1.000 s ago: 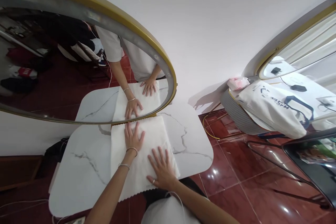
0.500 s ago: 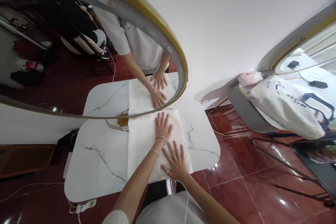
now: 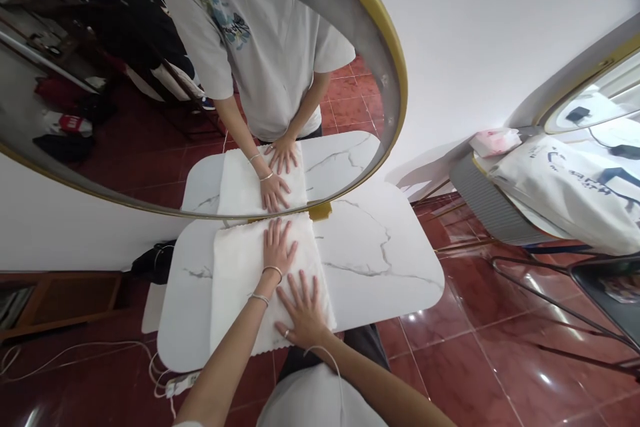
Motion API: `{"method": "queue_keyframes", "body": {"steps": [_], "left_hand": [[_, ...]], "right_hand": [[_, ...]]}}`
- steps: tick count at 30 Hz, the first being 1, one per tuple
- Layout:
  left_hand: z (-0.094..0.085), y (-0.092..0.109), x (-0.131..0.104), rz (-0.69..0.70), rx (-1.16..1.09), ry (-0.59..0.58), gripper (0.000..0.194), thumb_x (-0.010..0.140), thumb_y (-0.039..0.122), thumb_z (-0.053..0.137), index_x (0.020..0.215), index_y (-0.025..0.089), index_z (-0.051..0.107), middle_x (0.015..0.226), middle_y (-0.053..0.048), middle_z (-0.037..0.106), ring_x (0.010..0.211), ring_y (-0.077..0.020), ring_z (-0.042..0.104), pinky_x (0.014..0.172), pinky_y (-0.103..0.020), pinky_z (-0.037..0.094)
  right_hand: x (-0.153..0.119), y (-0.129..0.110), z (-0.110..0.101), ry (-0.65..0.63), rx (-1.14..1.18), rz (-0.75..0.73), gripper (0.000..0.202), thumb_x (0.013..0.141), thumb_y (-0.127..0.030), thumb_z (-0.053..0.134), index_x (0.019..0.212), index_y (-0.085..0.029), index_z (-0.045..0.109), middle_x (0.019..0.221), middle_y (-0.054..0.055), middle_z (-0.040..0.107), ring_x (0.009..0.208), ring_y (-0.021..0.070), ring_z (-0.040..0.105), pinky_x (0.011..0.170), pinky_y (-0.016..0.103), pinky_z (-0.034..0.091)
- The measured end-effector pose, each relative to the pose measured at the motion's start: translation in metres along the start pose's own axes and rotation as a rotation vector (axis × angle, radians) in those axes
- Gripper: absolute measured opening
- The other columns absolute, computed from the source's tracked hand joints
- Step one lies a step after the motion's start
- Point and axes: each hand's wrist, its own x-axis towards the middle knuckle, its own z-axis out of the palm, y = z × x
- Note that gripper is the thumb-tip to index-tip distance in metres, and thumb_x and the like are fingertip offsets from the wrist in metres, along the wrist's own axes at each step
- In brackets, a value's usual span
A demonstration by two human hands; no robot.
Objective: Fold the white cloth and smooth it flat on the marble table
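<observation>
Left hand [image 3: 278, 248] flat on white cloth [image 3: 235, 280], fingers spread toward gold-framed mirror [image 3: 385, 80]; right hand [image 3: 301, 310] flat just beside it, nearer the body. Cloth spread over white marble table [image 3: 380, 260], near edge hanging over. White printed bag [image 3: 565, 187] well apart, at right

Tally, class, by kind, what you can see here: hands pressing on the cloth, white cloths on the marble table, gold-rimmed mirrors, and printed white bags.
Hands: 2, left hand and right hand
White cloth: 1
Gold-rimmed mirrors: 2, large mirror and side mirror
Printed white bag: 1
Total: 6
</observation>
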Motion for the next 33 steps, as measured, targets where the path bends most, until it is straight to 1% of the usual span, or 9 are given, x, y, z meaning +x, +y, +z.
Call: {"method": "queue_keyframes", "body": {"steps": [3,6,12,14,16,18,21,28,33], "left_hand": [[0.004,0.002,0.005,0.112,-0.029,-0.070,0.055,0.094,0.021,0.033,0.149,0.017,0.030,0.158,-0.011,0.026,0.148,-0.0255,0.015,0.119,-0.052,0.016],[0.013,0.024,0.016,0.224,-0.051,-0.134,0.060,0.090,0.012,0.030,0.150,0.018,0.028,0.158,-0.009,0.026,0.149,-0.0216,0.013,0.120,-0.048,0.016],[0.037,0.093,0.034,0.321,-0.116,-0.141,0.063,0.091,0.038,0.044,0.149,0.018,0.030,0.161,-0.011,0.014,0.149,-0.0293,0.006,0.120,-0.054,0.007],[0.041,0.108,0.036,0.322,-0.146,-0.148,0.062,0.091,0.041,0.045,0.148,0.019,0.033,0.161,-0.011,0.013,0.149,-0.0300,0.006,0.120,-0.054,0.004],[0.041,0.111,0.037,0.306,-0.170,-0.142,0.060,0.091,0.043,0.045,0.147,0.021,0.036,0.162,-0.010,0.013,0.149,-0.0300,0.005,0.120,-0.056,0.004],[0.038,0.103,0.036,0.295,-0.185,-0.129,0.058,0.091,0.044,0.046,0.145,0.025,0.038,0.162,-0.009,0.013,0.149,-0.0294,0.006,0.120,-0.056,0.005],[0.028,0.075,0.030,0.302,-0.178,-0.115,0.056,0.091,0.044,0.047,0.144,0.028,0.040,0.162,-0.008,0.013,0.149,-0.0275,0.010,0.120,-0.054,0.009],[-0.005,-0.023,0.005,0.309,-0.085,-0.108,0.055,0.093,0.040,0.047,0.146,0.028,0.038,0.161,-0.009,0.018,0.148,-0.0262,0.016,0.120,-0.051,0.011],[-0.025,-0.080,-0.012,0.306,-0.057,-0.124,0.055,0.092,0.036,0.049,0.146,0.030,0.038,0.161,-0.005,0.019,0.148,-0.0255,0.016,0.120,-0.049,0.012]], "right_hand": [[0.004,-0.005,0.004,0.022,-0.014,0.021,0.076,0.094,-0.064,0.029,0.155,-0.025,0.006,0.160,0.013,-0.003,0.145,0.0427,0.004,0.110,0.068,0.000],[-0.003,0.005,0.010,0.051,-0.036,0.040,0.077,0.093,-0.065,0.033,0.155,-0.027,0.007,0.161,0.011,0.000,0.146,0.0413,0.004,0.111,0.067,0.001],[-0.036,0.047,0.012,0.148,-0.183,0.172,0.078,0.092,-0.061,0.043,0.154,-0.030,0.009,0.161,0.009,0.006,0.146,0.0395,0.002,0.112,0.066,-0.002],[-0.045,0.057,0.007,0.161,-0.227,0.181,0.077,0.091,-0.061,0.044,0.154,-0.030,0.011,0.161,0.008,0.006,0.147,0.0383,0.002,0.113,0.064,0.000],[-0.049,0.060,0.002,0.170,-0.257,0.181,0.076,0.092,-0.061,0.043,0.154,-0.030,0.012,0.161,0.008,0.005,0.147,0.0382,0.001,0.113,0.064,0.003],[-0.048,0.058,0.001,0.177,-0.277,0.179,0.074,0.092,-0.061,0.042,0.154,-0.030,0.013,0.162,0.009,0.005,0.147,0.0388,0.000,0.112,0.065,0.004],[-0.038,0.045,0.007,0.179,-0.288,0.166,0.074,0.093,-0.059,0.042,0.154,-0.030,0.013,0.162,0.010,0.005,0.146,0.0394,-0.001,0.112,0.066,0.004],[0.012,-0.022,0.044,0.118,-0.196,0.086,0.079,0.092,-0.058,0.043,0.154,-0.030,0.002,0.161,0.010,-0.001,0.145,0.0434,-0.002,0.109,0.071,0.003],[0.041,-0.067,0.053,0.046,-0.150,0.032,0.084,0.091,-0.060,0.043,0.154,-0.028,-0.002,0.161,0.012,-0.004,0.145,0.0446,0.002,0.110,0.071,0.003]]}}
